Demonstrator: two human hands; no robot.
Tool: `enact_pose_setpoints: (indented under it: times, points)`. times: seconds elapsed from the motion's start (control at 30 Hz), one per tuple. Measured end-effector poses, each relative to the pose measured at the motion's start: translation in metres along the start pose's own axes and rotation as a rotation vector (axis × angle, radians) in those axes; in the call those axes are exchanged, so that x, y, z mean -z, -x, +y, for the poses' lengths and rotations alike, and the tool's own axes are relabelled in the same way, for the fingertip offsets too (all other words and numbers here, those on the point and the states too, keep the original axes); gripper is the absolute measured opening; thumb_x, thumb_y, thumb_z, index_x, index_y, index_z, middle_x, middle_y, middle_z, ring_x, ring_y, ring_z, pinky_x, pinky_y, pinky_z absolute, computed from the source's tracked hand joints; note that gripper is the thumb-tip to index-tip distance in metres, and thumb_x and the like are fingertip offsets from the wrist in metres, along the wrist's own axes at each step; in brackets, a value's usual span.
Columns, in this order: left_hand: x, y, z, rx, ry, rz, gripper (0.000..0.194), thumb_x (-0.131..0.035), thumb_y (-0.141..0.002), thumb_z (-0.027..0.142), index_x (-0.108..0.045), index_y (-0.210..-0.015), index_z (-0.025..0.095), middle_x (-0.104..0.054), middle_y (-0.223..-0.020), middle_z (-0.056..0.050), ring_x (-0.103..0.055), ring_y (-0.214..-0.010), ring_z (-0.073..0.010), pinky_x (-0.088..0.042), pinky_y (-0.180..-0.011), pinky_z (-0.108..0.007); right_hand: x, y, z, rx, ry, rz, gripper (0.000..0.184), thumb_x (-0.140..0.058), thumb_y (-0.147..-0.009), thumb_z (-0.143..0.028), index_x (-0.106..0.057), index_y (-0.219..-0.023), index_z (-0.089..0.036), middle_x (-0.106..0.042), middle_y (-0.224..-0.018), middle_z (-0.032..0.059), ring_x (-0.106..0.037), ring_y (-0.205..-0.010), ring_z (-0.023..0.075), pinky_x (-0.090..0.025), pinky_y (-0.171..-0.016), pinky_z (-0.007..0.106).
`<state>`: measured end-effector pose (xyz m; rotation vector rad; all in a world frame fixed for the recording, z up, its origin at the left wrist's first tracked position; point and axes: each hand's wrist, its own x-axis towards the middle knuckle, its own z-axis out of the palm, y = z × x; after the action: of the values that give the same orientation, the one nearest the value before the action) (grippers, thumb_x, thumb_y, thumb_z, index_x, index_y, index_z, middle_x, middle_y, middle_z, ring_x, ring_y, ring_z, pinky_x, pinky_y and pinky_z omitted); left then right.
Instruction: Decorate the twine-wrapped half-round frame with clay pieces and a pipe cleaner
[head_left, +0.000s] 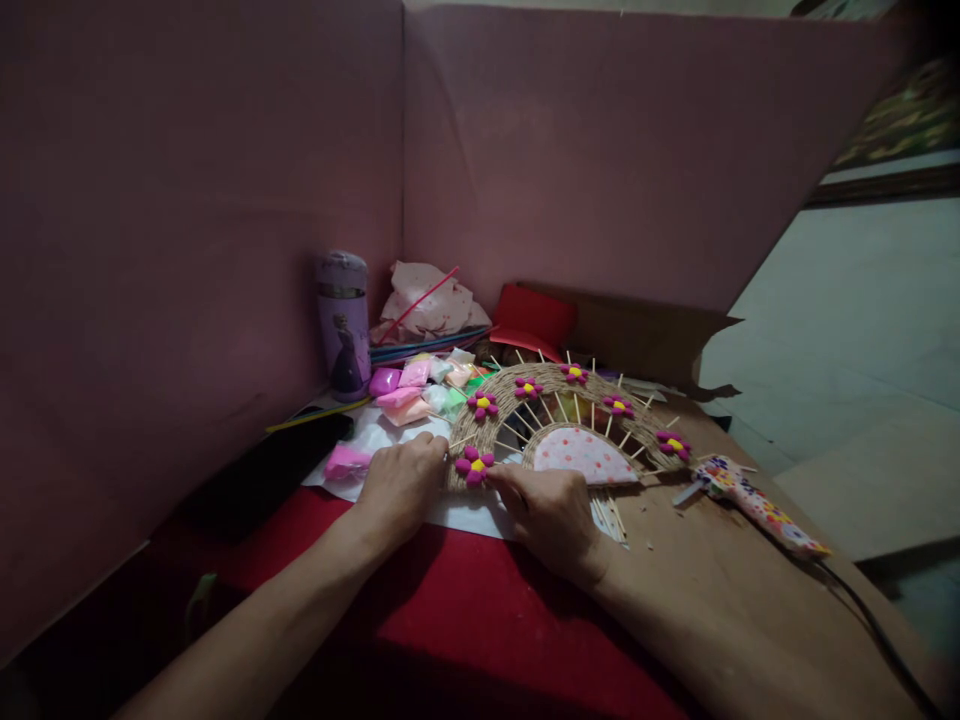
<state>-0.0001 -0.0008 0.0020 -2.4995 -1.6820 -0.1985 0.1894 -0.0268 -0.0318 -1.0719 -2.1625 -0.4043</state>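
Touching fan (581, 456) at left end with curled fingers of left hand (401, 490) and right hand (551, 515) (cannot tell whether gripping). Likely light, stiffish, fragile at sticks (562, 407); hold by band (504, 394).

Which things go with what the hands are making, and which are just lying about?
Probably belong:
twine arch, at the left hand and right hand
pink flowers on it
thin sticks
spotted half-circle
maybe the colourful packets
maybe the flowery tool with a cord

Probably just lying about:
purple tumbler
pale spotted bundle
red thing behind the arch
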Motion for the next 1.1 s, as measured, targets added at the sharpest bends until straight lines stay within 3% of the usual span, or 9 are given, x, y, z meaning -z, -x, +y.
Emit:
enact_pose_setpoints:
  times: [0.37, 0.7, 1.1]
  points:
    - [-0.0030, -0.0008, -0.0017, -0.008, -0.005, 0.021, 0.020, -0.037, -0.088, 0.016, -0.056, -0.088, 0.018, -0.065, -0.088, -0.007, -0.065, -0.075, -0.0226, -0.041, -0.058, -0.029, 0.0018, -0.0006, -0.0002, 0.004, -0.004, -0.012, 0.022, -0.048, -0.085, -0.022, -0.067, -0.097, -0.020, -0.073, -0.071, 0.0002, -0.064, -0.052, 0.0118, -0.034, -0.048, 0.024]
    - [-0.0029, -0.0004, -0.0015, -0.008, -0.001, 0.017, 0.019, -0.037, -0.088, 0.016, -0.056, -0.089, 0.019, -0.065, -0.087, -0.007, -0.065, -0.076, -0.0231, -0.042, -0.059, -0.029, 0.0002, -0.0010, 0.0002, -0.012, 0.000, -0.019, 0.019, -0.049, -0.085, -0.021, -0.067, -0.090, -0.020, -0.072, -0.069, -0.0006, -0.063, -0.051, 0.0117, -0.033, -0.048, 0.025]
    - [-0.0007, 0.0002, -0.0001, 0.009, -0.002, -0.001, 0.019, -0.038, -0.088, 0.018, -0.057, -0.090, 0.019, -0.064, -0.087, -0.007, -0.064, -0.077, -0.0228, -0.041, -0.059, -0.030, 0.0027, 0.0015, -0.0021, -0.011, -0.121, -0.012, 0.020, -0.050, -0.082, -0.019, -0.068, -0.090, -0.019, -0.072, -0.069, 0.0021, -0.063, -0.054, 0.0126, -0.041, -0.055, 0.024]
